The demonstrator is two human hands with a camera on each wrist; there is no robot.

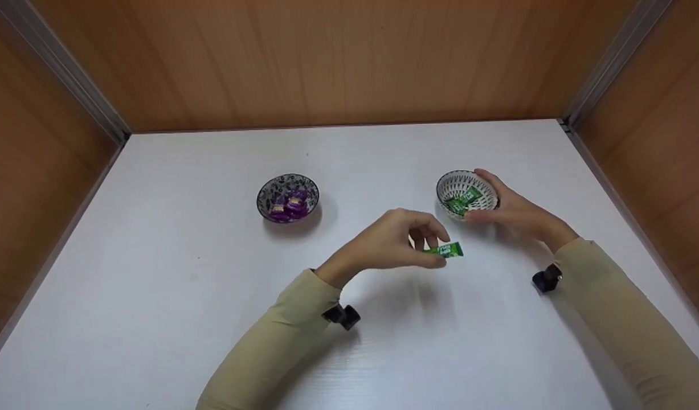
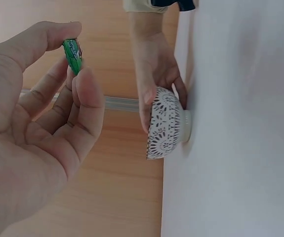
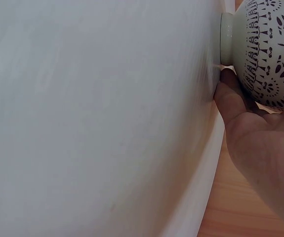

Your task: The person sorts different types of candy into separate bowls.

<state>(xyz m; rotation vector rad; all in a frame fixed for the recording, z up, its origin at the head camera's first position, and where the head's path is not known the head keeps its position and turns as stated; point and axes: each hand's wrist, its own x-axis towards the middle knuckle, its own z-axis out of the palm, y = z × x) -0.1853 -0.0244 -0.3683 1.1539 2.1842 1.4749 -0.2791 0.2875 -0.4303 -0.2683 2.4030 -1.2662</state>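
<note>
Between thumb and fingertips, my left hand (image 1: 392, 242) pinches a green-wrapped candy (image 1: 453, 249) above the table. The left wrist view shows the same green candy (image 2: 73, 55) at the fingertips. My right hand (image 1: 517, 212) grips the right side of a white bowl with a dark pattern (image 1: 449, 181), thumb at the near rim and fingers round the far side. Inside that bowl lie green candies (image 1: 470, 195). In the right wrist view the patterned bowl (image 3: 267, 54) stands on its foot, with the right hand's fingers curved against its wall.
To the left stands a second bowl, dark-patterned (image 1: 268, 191), holding several purple-wrapped candies (image 1: 292, 205). Both bowls are on a white table (image 1: 155, 256). Wood-look panels (image 1: 349, 62) enclose it at the back and both sides.
</note>
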